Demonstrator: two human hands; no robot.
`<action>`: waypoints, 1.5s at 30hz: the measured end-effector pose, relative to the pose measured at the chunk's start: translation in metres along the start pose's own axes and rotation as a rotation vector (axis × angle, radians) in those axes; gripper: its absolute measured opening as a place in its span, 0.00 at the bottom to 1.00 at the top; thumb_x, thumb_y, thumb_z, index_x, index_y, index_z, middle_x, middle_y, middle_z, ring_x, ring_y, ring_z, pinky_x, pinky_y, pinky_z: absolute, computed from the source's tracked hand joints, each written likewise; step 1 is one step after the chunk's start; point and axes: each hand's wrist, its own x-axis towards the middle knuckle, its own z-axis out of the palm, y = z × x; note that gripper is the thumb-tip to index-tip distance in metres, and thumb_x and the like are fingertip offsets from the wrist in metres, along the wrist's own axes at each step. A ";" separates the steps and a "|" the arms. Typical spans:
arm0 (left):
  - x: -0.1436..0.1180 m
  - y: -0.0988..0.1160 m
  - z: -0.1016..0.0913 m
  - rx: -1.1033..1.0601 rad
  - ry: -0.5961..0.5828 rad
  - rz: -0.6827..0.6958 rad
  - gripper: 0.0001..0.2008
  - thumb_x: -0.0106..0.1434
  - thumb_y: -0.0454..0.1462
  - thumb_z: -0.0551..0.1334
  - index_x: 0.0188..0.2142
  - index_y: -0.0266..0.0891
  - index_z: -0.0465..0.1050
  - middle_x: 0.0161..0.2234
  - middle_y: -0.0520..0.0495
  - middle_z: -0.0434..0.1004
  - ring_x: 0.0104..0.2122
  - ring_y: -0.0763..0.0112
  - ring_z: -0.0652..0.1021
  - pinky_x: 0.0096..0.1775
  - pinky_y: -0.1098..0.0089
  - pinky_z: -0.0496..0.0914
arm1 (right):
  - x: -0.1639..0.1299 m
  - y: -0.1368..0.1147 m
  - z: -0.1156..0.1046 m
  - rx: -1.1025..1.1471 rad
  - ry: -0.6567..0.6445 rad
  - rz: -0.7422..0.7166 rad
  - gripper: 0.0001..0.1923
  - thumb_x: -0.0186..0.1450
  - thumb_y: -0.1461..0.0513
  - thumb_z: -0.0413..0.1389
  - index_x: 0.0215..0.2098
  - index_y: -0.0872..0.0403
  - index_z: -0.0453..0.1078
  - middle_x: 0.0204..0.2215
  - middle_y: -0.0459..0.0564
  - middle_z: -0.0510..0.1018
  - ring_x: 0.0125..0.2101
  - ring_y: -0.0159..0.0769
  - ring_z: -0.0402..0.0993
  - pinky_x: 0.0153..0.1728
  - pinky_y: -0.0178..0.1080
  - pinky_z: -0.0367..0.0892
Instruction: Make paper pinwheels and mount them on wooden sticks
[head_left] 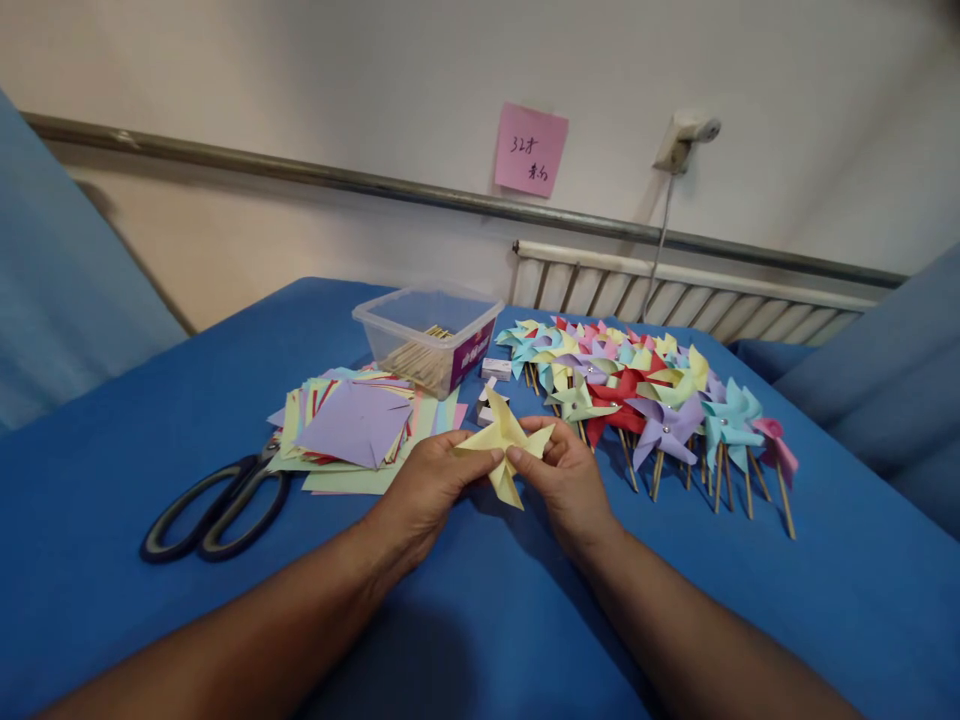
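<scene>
My left hand [429,487] and my right hand [564,478] meet over the blue table [487,620], both pinching a folded yellow paper pinwheel head [503,440] at its centre. The paper's points stick out up, left, right and down. It carries no stick. Just left of my hands lies a stack of coloured paper squares [352,428] with a purple sheet on top. Black-handled scissors [217,505] rest left of the stack.
A row of finished paper pinwheels on wooden sticks [645,400] spreads to the right. A clear plastic box of wooden sticks [427,340] stands behind the paper. A small white box [496,368] lies beside it. A pink note [529,150] hangs on the wall.
</scene>
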 end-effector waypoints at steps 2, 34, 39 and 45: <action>0.000 0.001 -0.002 0.046 0.000 -0.017 0.14 0.50 0.39 0.69 0.35 0.34 0.75 0.27 0.46 0.78 0.28 0.65 0.77 0.32 0.68 0.69 | 0.001 0.001 -0.001 -0.020 -0.009 0.008 0.21 0.48 0.59 0.67 0.37 0.52 0.65 0.25 0.43 0.79 0.24 0.33 0.75 0.30 0.37 0.68; 0.013 0.029 -0.023 0.229 0.262 0.093 0.11 0.45 0.39 0.69 0.23 0.35 0.69 0.17 0.52 0.70 0.16 0.75 0.69 0.20 0.74 0.60 | 0.023 0.011 -0.022 -0.240 0.049 -0.151 0.14 0.55 0.54 0.63 0.34 0.53 0.71 0.25 0.45 0.76 0.26 0.30 0.71 0.29 0.34 0.66; 0.024 0.021 -0.033 0.054 0.241 0.132 0.12 0.46 0.37 0.70 0.27 0.34 0.70 0.21 0.49 0.74 0.20 0.73 0.73 0.24 0.73 0.67 | 0.037 0.032 -0.030 -0.517 0.061 -0.184 0.11 0.55 0.54 0.60 0.31 0.53 0.74 0.23 0.44 0.75 0.24 0.32 0.69 0.26 0.35 0.66; 0.029 0.015 -0.034 -0.026 0.233 0.170 0.11 0.46 0.34 0.69 0.27 0.32 0.70 0.21 0.48 0.74 0.19 0.73 0.73 0.23 0.73 0.67 | 0.059 0.040 -0.023 -1.010 0.092 -0.374 0.11 0.61 0.59 0.53 0.35 0.52 0.77 0.31 0.47 0.76 0.29 0.34 0.71 0.34 0.38 0.68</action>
